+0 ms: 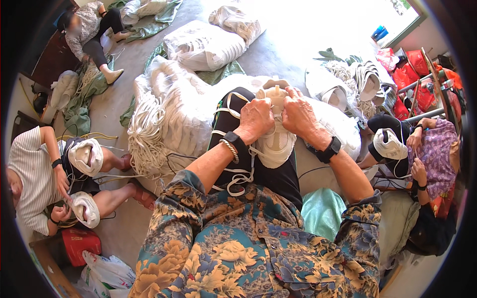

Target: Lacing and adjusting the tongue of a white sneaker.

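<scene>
A cream-white sneaker (276, 150) rests on my lap, its toe toward me and its heel away. My left hand (256, 118) is closed at the left side of the shoe's opening, the fingers pinched by the eyelets. A white shoelace (240, 177) loops across my dark trouser leg and runs up near that hand. My right hand (299, 112) wraps the right side of the shoe, fingers over its upper edge and thumb near the tongue. Just what the left fingertips pinch is partly hidden; it looks like the lace.
Clear bags of white shoes (203, 44) and a bundle of white laces (149, 141) lie ahead and left. Co-workers sit left (35, 169), right (435, 154) and far left (92, 37), with shoes near them. Red bags (415, 67) are piled at right.
</scene>
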The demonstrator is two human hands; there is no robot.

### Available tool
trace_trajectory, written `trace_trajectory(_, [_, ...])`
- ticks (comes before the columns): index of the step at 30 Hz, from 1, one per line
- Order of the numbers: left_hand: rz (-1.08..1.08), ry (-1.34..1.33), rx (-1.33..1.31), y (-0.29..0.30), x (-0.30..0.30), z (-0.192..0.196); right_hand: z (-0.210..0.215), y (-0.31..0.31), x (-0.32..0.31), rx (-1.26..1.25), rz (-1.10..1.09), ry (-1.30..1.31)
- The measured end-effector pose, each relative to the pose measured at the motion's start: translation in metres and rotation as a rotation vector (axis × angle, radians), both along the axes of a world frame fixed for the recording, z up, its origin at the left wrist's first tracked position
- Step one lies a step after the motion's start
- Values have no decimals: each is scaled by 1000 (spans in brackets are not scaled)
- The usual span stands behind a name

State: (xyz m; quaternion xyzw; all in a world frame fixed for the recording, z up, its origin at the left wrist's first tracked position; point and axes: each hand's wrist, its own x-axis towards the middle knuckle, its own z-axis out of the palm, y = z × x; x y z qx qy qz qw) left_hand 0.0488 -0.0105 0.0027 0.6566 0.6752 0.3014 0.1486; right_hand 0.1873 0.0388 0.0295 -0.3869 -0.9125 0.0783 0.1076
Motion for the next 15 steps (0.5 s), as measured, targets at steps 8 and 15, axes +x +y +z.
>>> trace_trajectory(8, [-8, -4, -13, -1, -2, 2, -16, 7, -7, 154, 95, -71])
trace_trajectory(15, [-17, 19, -2, 0, -5, 1, -33, 17, -1, -28, 85, 231])
